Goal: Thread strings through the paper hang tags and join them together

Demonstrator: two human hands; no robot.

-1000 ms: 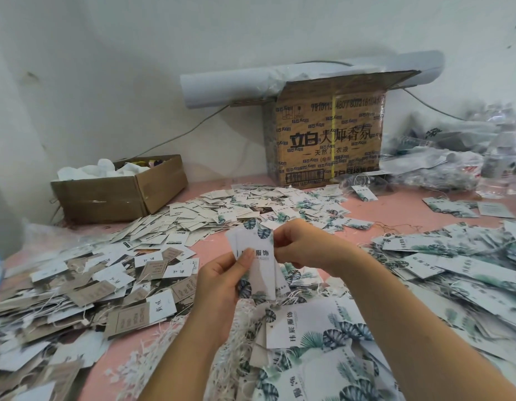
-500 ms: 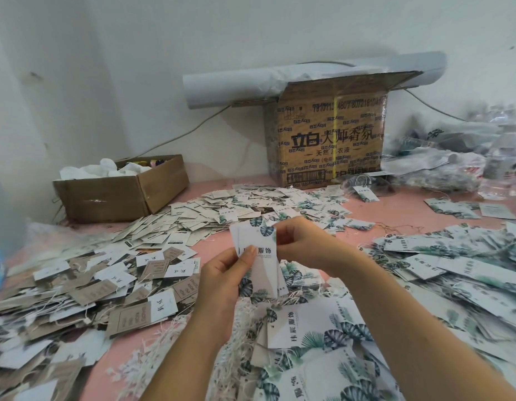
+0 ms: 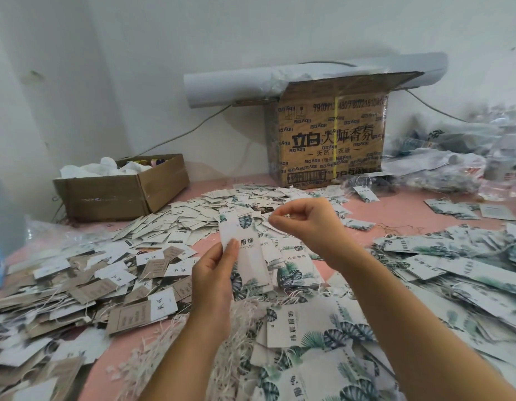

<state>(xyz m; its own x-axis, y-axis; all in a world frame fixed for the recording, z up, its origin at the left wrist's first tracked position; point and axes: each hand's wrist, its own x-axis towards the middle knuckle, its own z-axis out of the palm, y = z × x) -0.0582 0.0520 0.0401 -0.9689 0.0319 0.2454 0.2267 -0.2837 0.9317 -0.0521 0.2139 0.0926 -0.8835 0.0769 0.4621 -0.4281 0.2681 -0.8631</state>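
Paper is covering most of a pink table [image 3: 375, 211], and a person is working over it with bare hands. At the centre, the left hand [image 3: 215, 273] is holding up a small stack of leaf-printed hang tags [image 3: 246, 253], with the thumb pressing on the front face and the fingers going behind. The stack is standing upright, clear of the table, with its top edge pointing to 12 o'clock. At 2 o'clock from the stack's top, the right hand [image 3: 304, 219] is hovering with all fingers curled, and its thumb and forefinger are pinching together just beside the tags' upper corner. Whatever the pinch is holding is too fine to make out, so it cannot be told whether a string is there.

Loose white strings [image 3: 161, 351] are lying in a tangle at 6 to 7 o'clock, beside the left forearm. Brown and white tags [image 3: 100, 287] are spreading in a heap at 8 to 9 o'clock. Smaller white tags [image 3: 193, 221] are piling at 11 o'clock, and more leaf-printed tags [image 3: 468, 273] are heaping at 3 to 4 o'clock. At 10 o'clock an open cardboard box [image 3: 152, 195] is sitting by the wall with white material inside. At 12 to 1 o'clock a printed carton [image 3: 329, 146] is standing at the back, with a white roll [image 3: 230, 88] lying sideways at its top. Clear plastic bags [image 3: 442, 166] are bunching at 2 o'clock.
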